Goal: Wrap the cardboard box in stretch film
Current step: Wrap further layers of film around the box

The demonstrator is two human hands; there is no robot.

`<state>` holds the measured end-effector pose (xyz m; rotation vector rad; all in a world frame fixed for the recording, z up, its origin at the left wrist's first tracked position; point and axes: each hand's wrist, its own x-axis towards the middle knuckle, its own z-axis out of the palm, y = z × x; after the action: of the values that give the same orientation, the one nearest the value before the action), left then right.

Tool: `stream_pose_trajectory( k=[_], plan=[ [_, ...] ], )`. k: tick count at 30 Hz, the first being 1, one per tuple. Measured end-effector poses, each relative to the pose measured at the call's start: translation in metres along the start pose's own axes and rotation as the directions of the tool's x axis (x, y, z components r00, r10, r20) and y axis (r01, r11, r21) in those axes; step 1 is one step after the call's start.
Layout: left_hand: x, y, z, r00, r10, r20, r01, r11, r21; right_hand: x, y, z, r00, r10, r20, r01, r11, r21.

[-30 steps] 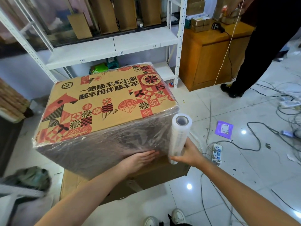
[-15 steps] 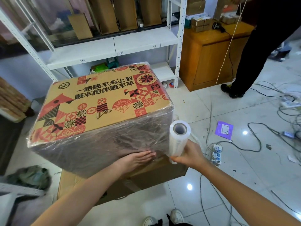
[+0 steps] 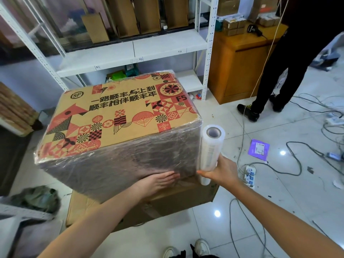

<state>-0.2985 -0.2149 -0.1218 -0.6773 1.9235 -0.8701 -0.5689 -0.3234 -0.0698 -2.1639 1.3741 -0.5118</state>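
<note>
A large printed cardboard box [image 3: 119, 120] with red and black patterns sits on a lower plain carton [image 3: 178, 203]. Its sides are covered in cloudy stretch film, the near side fully. My left hand [image 3: 158, 182] presses flat, fingers straight, against the film low on the near side. My right hand [image 3: 221, 173] grips the lower part of an upright stretch film roll [image 3: 210, 151] at the box's near right corner. Film runs from the roll straight onto that corner.
A white metal shelf rack [image 3: 134, 53] stands behind the box and a wooden cabinet [image 3: 240, 64] at the back right. A person in black [image 3: 279, 71] stands by it. Cables and a power strip [image 3: 249, 174] litter the tiled floor at the right, near a purple label [image 3: 258, 147].
The box has turned slightly, its right end swinging away. My right hand kept the roll at the near right corner, and my left hand stayed pressed on the film.
</note>
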Motion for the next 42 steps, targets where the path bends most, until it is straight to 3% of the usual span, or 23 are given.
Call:
stream_pose_trajectory(
  k=[9,13,16,19,23,30,35,40,42],
  plan=[
    [0.005,0.000,-0.008,0.995,-0.024,-0.093,0.025,1.000,0.010,0.017,0.007,0.003,0.999,-0.006,-0.032,0.009,0.997,0.078],
    [0.006,0.004,-0.007,0.995,-0.041,-0.089,0.035,0.997,-0.068,0.024,0.005,-0.001,0.989,-0.001,0.147,-0.032,0.975,0.221],
    [0.008,0.011,-0.010,0.990,-0.063,-0.124,0.055,0.996,-0.065,0.026,0.008,-0.007,0.936,-0.069,0.345,-0.078,0.916,0.394],
    [0.018,0.017,-0.023,0.983,-0.054,-0.174,0.042,0.997,-0.069,0.030,0.004,-0.014,0.900,-0.093,0.426,-0.114,0.893,0.435],
    [0.038,0.009,-0.042,0.973,0.082,-0.217,-0.079,0.997,0.024,0.039,0.004,-0.016,0.893,-0.106,0.436,-0.119,0.881,0.458],
    [0.057,-0.008,-0.027,0.989,0.068,-0.128,-0.032,0.962,0.269,0.043,0.018,-0.015,0.916,-0.099,0.388,-0.098,0.884,0.457],
    [0.063,-0.013,-0.025,0.978,0.130,-0.161,-0.078,0.953,0.293,0.055,0.016,-0.012,0.950,-0.057,0.307,-0.111,0.858,0.501],
    [0.064,-0.008,-0.041,0.949,0.191,-0.251,-0.132,0.964,0.233,0.077,0.013,-0.013,0.882,-0.105,0.460,-0.140,0.873,0.467],
    [0.072,-0.009,-0.047,0.948,0.154,-0.279,-0.114,0.981,0.156,0.080,0.016,-0.014,0.846,-0.129,0.517,-0.142,0.881,0.452]
  ],
)
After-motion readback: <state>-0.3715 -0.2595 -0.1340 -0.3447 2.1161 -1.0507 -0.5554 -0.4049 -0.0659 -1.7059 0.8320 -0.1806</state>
